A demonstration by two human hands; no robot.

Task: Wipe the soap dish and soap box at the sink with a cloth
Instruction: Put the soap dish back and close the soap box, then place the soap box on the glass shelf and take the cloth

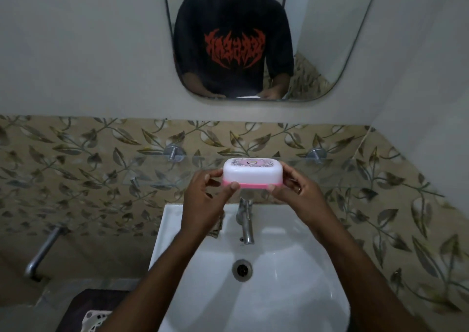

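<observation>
A white sink [175, 217] sits against leaf-patterned tiles [76, 154]. Above it hang one glass shelf [342, 171] on two metal brackets [173, 151] and one mirror [330, 39]. Over the sink's faucet [245, 223], the left hand [203, 202] and right hand [297, 194] each pinch an end of the single lidded soap box [252, 173]. A cloth [218, 226] on the sink's rim is mostly hidden behind the left hand.
</observation>
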